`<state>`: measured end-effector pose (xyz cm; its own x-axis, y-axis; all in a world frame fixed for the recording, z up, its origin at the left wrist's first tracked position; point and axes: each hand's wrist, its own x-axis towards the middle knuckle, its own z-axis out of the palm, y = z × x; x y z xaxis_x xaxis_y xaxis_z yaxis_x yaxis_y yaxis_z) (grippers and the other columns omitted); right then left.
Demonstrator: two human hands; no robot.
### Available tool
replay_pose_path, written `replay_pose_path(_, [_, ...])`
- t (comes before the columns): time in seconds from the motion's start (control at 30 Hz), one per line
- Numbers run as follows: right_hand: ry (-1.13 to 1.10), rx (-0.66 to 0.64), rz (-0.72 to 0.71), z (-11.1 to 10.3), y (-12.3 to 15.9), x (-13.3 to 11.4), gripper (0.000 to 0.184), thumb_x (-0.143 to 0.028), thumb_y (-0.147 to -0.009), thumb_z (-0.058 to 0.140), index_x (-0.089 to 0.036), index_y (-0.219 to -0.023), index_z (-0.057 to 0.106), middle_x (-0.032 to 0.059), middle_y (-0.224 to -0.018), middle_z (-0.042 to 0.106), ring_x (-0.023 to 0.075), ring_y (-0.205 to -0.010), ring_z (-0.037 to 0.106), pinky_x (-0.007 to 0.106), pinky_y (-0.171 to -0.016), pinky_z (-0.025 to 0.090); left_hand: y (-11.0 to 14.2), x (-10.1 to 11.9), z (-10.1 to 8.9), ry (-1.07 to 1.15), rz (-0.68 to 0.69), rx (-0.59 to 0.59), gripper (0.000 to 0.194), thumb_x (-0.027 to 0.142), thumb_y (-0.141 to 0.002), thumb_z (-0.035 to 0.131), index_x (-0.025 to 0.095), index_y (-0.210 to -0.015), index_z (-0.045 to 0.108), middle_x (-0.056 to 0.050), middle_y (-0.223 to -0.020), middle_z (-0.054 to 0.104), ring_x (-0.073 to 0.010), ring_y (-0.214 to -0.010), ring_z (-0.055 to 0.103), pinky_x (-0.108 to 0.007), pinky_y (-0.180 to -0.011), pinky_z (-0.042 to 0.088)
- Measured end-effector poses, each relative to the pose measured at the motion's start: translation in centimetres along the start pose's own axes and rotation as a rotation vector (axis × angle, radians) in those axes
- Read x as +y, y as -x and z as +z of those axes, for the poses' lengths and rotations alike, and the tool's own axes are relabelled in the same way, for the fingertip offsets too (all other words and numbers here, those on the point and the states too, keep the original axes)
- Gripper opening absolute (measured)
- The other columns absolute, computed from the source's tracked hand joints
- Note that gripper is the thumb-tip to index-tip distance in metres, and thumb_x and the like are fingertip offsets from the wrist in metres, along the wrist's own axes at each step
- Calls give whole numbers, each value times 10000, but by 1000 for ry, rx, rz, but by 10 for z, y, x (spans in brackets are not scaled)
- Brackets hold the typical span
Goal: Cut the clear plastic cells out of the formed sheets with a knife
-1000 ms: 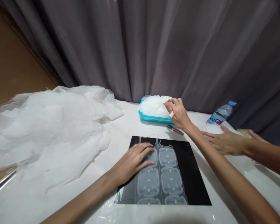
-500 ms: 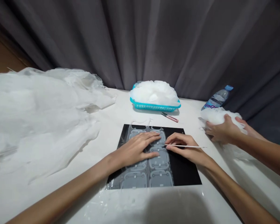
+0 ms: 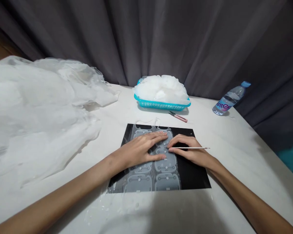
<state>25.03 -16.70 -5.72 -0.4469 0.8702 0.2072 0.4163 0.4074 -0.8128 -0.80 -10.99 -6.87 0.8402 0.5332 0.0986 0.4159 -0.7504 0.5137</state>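
Note:
A translucent sheet of moulded rounded-rectangle pieces [image 3: 165,161] lies on a black board [image 3: 192,172] on the white table. My left hand [image 3: 144,148] rests flat on the sheet, fingers stretched out and thumb apart, covering some of the pieces. To its right, my right hand [image 3: 188,148] pinches a thin white stick [image 3: 195,148], held nearly level. The stick's left end meets the seam between two pieces in the right column. Its exact tip is too small to make out.
Behind the board stands a turquoise basket [image 3: 161,105] heaped with white translucent pieces. Small pink-handled thread snips [image 3: 178,117] lie before it. A large pile of white translucent sheets [image 3: 39,113] spreads over the left. A water bottle [image 3: 230,99] stands at the back right, near a dark curtain [image 3: 161,39].
The co-worker's hands and their white bundle at the right have left the view. My right hand has moved slightly left along the seam with the stick. My left hand stays flat on the sheet.

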Motion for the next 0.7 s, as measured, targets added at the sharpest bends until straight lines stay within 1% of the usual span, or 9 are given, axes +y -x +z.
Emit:
replay_pose_path(0.2, [65, -33, -66, 2, 2, 1, 59, -238, -1022, 671, -241, -1061, 715, 29, -1080, 740, 195, -1062, 683, 353, -985, 524, -1, 0, 0, -2, 16, -1, 774, 681, -988, 569, 223, -1599, 442, -108, -1668, 450, -298, -1521, 460, -466, -1245, 394])
replay_pose_path(0.4, [119, -50, -134, 1, 3, 1, 78, -246, -1053, 616, -245, -1088, 686, 37, -1086, 732, 200, -1071, 675, 359, -975, 539, -1, 1, 0, -3, -3, -15, 778, 682, -992, 563, 215, -1602, 439, -110, -1677, 433, -304, -1528, 448, -467, -1244, 395])
replay_pose_path(0.53, [200, -78, -165, -3, 8, -2, 114, -242, -1079, 561, -236, -1128, 664, 60, -1113, 725, 208, -1084, 681, 369, -962, 552, -1, 3, -1, -3, -13, -12, 768, 674, -995, 563, 211, -1597, 448, -114, -1676, 435, -305, -1519, 461, -465, -1242, 397])
replay_pose_path(0.63, [262, -54, -188, -4, 13, -3, 127, -238, -1083, 550, -229, -1156, 653, 76, -1109, 731, 219, -1069, 692, 379, -930, 570, -1, 3, -1, 10, -13, -12, 744, 662, -997, 570, 237, -1597, 448, -109, -1682, 426, -313, -1521, 456, -476, -1244, 390])
replay_pose_path(0.7, [296, -41, -237, -2, 14, -2, 139, -231, -1082, 546, -225, -1171, 653, 82, -1105, 742, 228, -1069, 694, 391, -926, 578, -1, 3, -1, 18, -11, -9, 731, 657, -997, 575, 253, -1594, 452, -104, -1680, 432, -315, -1523, 453, -479, -1244, 387])
